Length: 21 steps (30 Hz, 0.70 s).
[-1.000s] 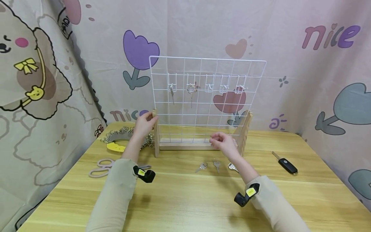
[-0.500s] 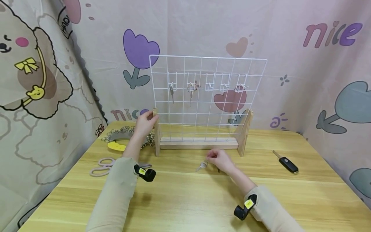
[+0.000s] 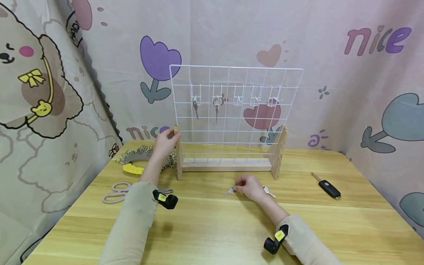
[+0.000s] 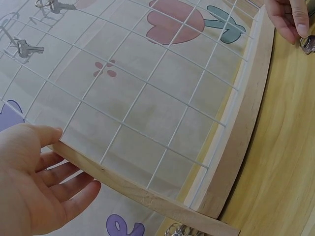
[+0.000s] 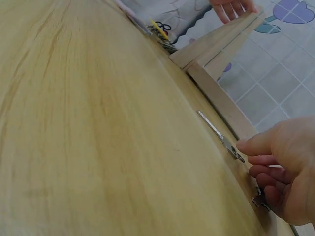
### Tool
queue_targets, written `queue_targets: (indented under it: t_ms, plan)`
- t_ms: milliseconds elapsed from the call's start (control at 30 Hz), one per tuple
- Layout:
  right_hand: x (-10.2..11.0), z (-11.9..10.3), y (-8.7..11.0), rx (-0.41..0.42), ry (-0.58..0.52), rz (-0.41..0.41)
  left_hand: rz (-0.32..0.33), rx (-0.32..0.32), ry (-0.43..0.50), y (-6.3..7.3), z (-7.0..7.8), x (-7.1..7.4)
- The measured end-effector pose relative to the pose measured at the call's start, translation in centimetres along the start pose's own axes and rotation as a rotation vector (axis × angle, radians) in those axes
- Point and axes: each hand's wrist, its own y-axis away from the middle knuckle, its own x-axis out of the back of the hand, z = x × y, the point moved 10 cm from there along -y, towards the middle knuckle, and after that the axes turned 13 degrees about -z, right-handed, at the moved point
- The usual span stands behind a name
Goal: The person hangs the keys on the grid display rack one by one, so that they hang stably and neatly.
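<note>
In the head view my left hand grips the left wooden post of a white wire grid rack. The left wrist view has the thumb in front of the post and the fingers behind it. My right hand is low over the table, fingers bent. Its thumb tip is right at the bow of a small silver key lying flat, and a little gap shows between thumb and forefinger. A second key lies partly hidden under the other fingers.
Another key lies right of the hand, a black car key farther right. Two keys hang from white hooks on the grid. Pink scissors and a yellow piece with chains are at left.
My right hand has come down from before the rack to the table and shifted slightly left to the leftmost loose key. The left hand has stayed on the post.
</note>
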Motion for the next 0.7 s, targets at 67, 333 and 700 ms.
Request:
queue_targets:
  t_ms: [67, 333, 700]
  plan:
    - [-0.1, 0.0, -0.1, 0.004, 0.031, 0.000, 0.003, -0.003, 0.000, 0.0, 0.0, 0.0]
    - [-0.4, -0.6, -0.4, 0.012, 0.121, -0.020, 0.008, -0.004, -0.010, -0.1, -0.1, 0.1]
    - [-1.5, -1.3, -0.8, -0.015, 0.222, -0.183, 0.005, 0.001, -0.034, -0.1, -0.1, 0.1]
